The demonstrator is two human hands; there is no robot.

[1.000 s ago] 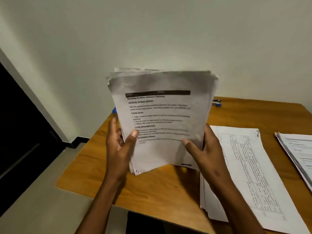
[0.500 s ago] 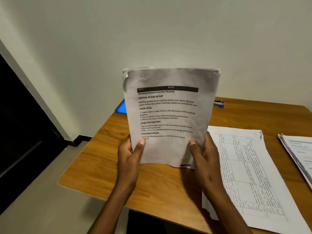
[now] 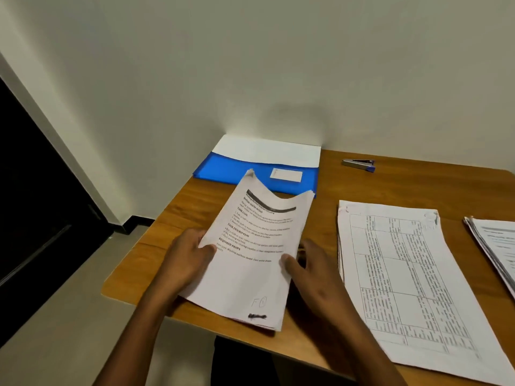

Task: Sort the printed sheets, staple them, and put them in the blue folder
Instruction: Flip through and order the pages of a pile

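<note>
My left hand (image 3: 187, 259) grips the left edge of a stack of white printed sheets (image 3: 252, 257), thumb on top of the page. My right hand (image 3: 312, 270) grips the right edge the same way, thumb pressed on the top sheet. The stack tilts low over the brown wooden table (image 3: 390, 185), its far end sagging in the middle. The top sheet carries black headings and a handwritten mark near its bottom.

Beyond the stack, against the wall, lies the blue plastic folder (image 3: 228, 168) with a white label, white paper sticking out of its far side. A silver and blue stapler (image 3: 359, 164) sits to the folder's right. A pile of sheets printed with tables (image 3: 404, 280) lies just right of my right hand, and another paper pile (image 3: 496, 246) lies at the table's right edge.
</note>
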